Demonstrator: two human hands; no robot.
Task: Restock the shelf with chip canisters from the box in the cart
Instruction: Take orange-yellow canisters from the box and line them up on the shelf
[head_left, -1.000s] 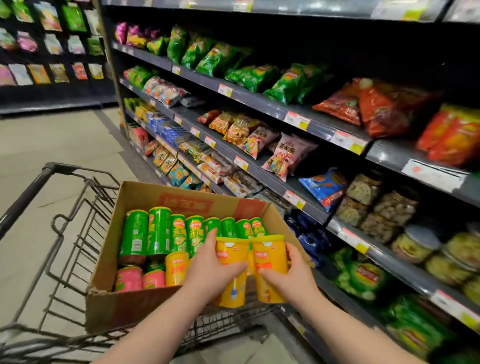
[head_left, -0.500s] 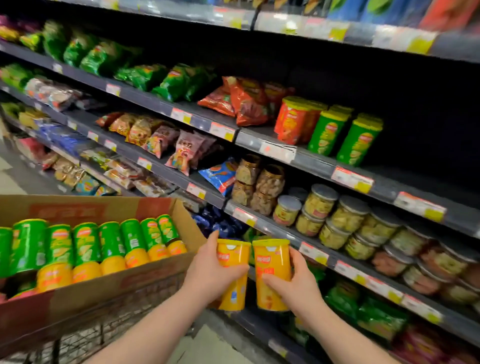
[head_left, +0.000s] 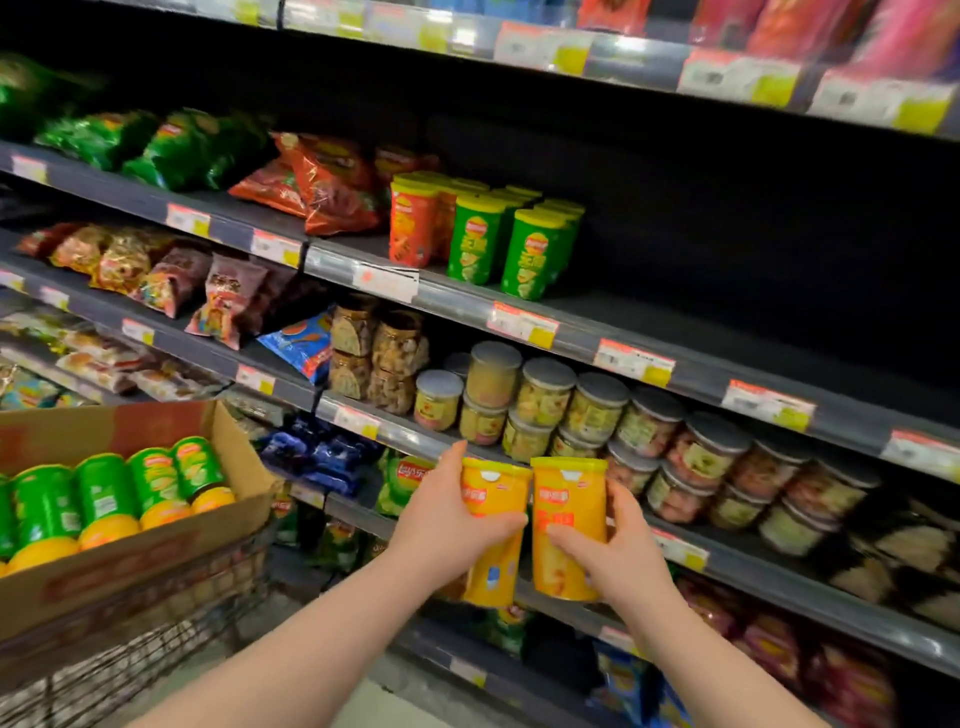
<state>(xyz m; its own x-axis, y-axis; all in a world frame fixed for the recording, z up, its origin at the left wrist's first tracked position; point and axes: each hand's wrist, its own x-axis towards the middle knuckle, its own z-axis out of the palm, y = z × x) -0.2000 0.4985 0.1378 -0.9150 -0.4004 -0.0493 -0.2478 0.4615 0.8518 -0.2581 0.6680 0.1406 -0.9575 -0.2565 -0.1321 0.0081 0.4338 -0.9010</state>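
My left hand (head_left: 447, 525) grips a yellow chip canister (head_left: 493, 499) and my right hand (head_left: 618, 551) grips a second yellow canister (head_left: 569, 499). Both stand upright, side by side, in front of the jar shelf. The cardboard box (head_left: 130, 566) sits in the wire cart (head_left: 156, 644) at lower left and holds several green canisters (head_left: 98, 493) lying down. On the upper shelf (head_left: 649, 322) stand red canisters (head_left: 413, 228) and green canisters (head_left: 535, 254), with bare shelf to their right.
Clear jars with grey lids (head_left: 545, 395) fill the shelf right behind the two canisters. Snack bags (head_left: 332, 182) crowd the shelves to the left. Price tags (head_left: 522, 325) line the shelf edges. More bags (head_left: 769, 644) sit on the low shelves.
The view has swung right, away from the box and toward the shelves. Both hands, each with its yellow canister, have come away from the box and now sit before the jar shelf.
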